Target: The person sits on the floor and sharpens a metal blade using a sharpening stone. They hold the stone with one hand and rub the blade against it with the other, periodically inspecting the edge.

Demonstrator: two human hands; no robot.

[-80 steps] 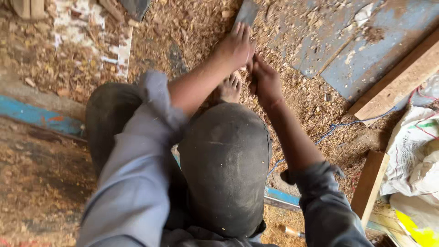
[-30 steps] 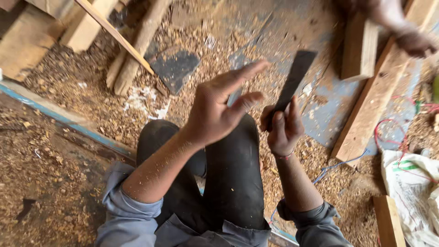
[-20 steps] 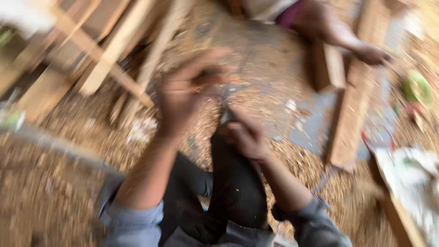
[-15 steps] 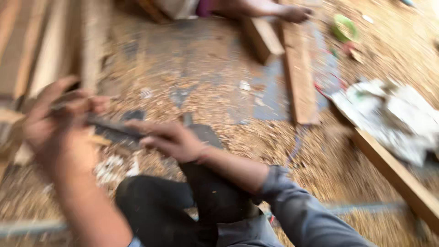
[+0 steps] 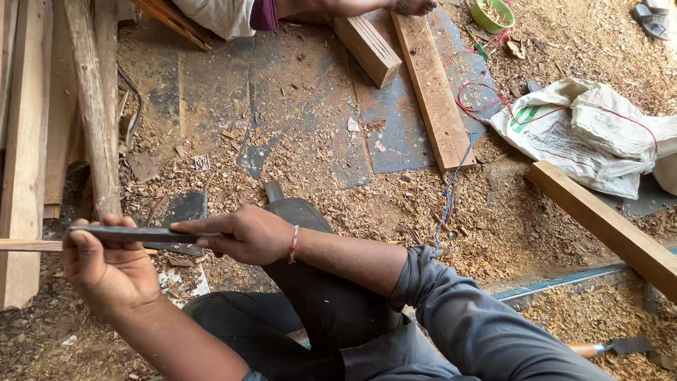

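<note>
Sack: a white woven sack with a green printed patch lies crumpled on the floor, right of the long plank; a red cord runs over it.
Bowl: a small green bowl sits beyond the plank's far end, near the top edge.
Scrap: a little square printed scrap lies in the shavings, well left of the plank.
Blocks: a short grooved wood block lies just left of the plank; another person's hand rests at the plank's far end.
Change: half a second ago the view was blurred and sweeping; now it is sharp, both hands sit lower and nearer the left edge, and the blade lies level instead of tilted.
Left grip: the left hand is closed round the near end of a flat dark metal blade, thumb over its top.
Right grip: the right hand is nearly closed, fingers pinching the blade's other end.
Blade place: held in the air between the two hands, well left of the plank and nearer the camera, above the dark trouser knee.
Beam: a pale beam slants right of the plank, nearer the camera.
</note>
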